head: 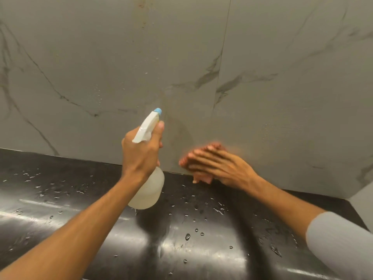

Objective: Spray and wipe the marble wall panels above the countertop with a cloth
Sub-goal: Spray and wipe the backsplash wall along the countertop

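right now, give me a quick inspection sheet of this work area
surface: black countertop glossy, scattered with water droplets
job's things: spray bottle held up, blue nozzle toward the marble wall; pinkish cloth pressed low on the wall, blurred
clutter: nothing seen
hands: left hand wrapped around the bottle's neck, fingers by the trigger; right hand flat on the cloth
cables: nothing seen
surroundings: vertical seam between wall panels; droplets and a damp patch on the wall; grey sleeve on the right arm
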